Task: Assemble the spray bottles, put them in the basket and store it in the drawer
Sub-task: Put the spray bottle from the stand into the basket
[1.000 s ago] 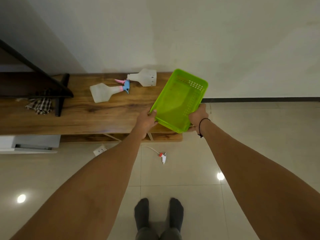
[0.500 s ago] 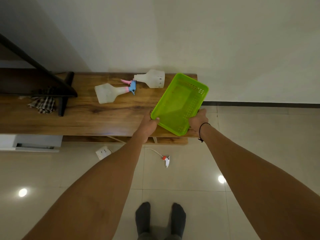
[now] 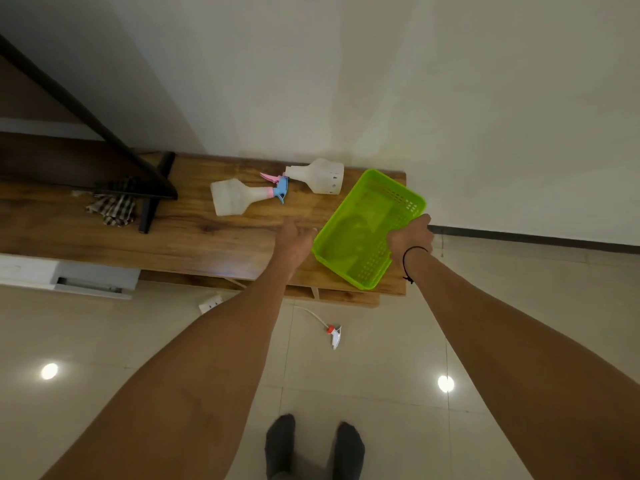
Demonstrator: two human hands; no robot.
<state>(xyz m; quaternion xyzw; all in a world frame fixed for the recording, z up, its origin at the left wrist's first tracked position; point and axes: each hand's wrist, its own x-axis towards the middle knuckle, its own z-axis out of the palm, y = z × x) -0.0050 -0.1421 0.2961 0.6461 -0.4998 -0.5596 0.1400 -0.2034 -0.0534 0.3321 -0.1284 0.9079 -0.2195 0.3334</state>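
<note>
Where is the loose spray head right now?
In the head view, the spray head lies on the floor tiles, just in front of the wooden bench, below the green basket.

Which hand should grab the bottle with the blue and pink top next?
Probably the left hand. It is free, open and nearest the bottle on the table, while the right hand grips the green basket.

- One camera sits on the person's head.
- It looks forward and down, from high up, at the wooden bench (image 3: 145,237), wall and floor (image 3: 104,341).
</note>
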